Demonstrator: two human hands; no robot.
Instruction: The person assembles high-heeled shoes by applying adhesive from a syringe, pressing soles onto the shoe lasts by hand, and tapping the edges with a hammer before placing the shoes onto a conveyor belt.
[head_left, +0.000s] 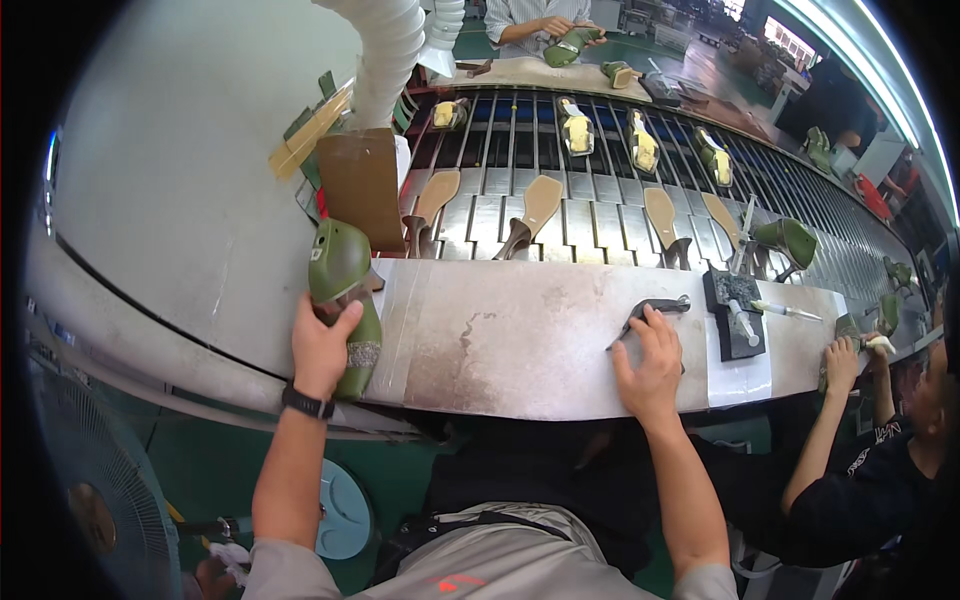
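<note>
My left hand (322,345) is closed around the middle of a green shoe (338,252) on its last, held tilted at the left end of the pale worktable (500,340). A speckled grey band crosses the shoe near its lower end. On the table's right half, my right hand (652,365) curls over a dark metal hand tool (668,304), with its fingertips on it. The tool has a bar-like head and thin handles; the palm hides part of it. Right of that hand lies a black block (735,315) with a pale brush-like stick on it.
Beyond the table runs a slatted conveyor (580,240) carrying tan heeled soles (542,203), yellow-bottomed shoes (577,130) and a green shoe (786,240). A brown board (360,190) and white hose (385,60) stand left. Co-workers sit right and stand opposite. A fan (100,500) is lower left.
</note>
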